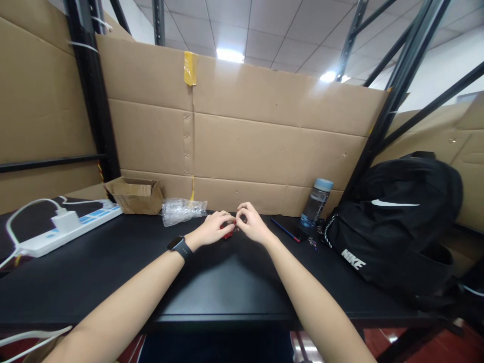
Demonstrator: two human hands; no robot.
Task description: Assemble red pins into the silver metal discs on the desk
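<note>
Mid-frame, near crinkled clear plastic [182, 210], the curled left hand [212, 228] grips a red object [227, 234]. The right hand [254, 226] half-curls, hold unclear.

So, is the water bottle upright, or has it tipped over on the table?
Upright: the water bottle has its base on the table and its blue cap at the top.

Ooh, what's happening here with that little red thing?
A person has both hands at a small red thing on the black table. The left hand partly covers it; the right hand is curled close beside it. Exactly how each holds it is hidden. Crumpled clear plastic lies to the left, and a water bottle stands to the right.
</note>
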